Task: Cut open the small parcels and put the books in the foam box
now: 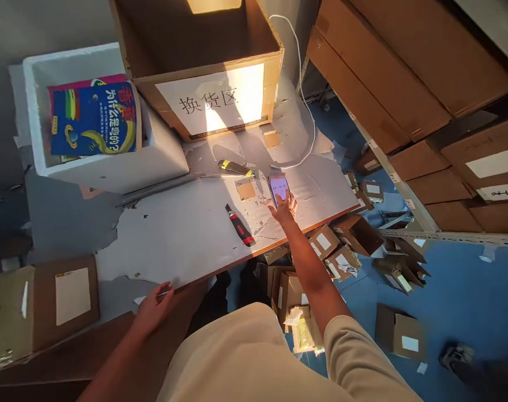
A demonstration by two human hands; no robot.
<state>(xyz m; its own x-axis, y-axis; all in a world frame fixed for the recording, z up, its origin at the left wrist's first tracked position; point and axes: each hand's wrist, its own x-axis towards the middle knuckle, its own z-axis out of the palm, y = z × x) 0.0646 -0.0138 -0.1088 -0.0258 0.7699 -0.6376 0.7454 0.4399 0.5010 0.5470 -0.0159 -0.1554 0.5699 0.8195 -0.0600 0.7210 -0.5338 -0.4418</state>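
My right hand reaches to a phone on the table, its screen lit. Its fingers are spread, and at least one overlaps the lower part of the screen. My left hand rests at the table's near edge, fingers loosely bent and apart, with nothing visible in it. Left of the phone lies a red and black utility knife. A yellow and black utility knife lies farther back, beside a small brown cardboard piece.
A large cardboard box with a white label stands at the back. Beside it, a white foam box holds blue books. A taped carton sits at left. Shelves with cartons rise at right; several small boxes litter the floor.
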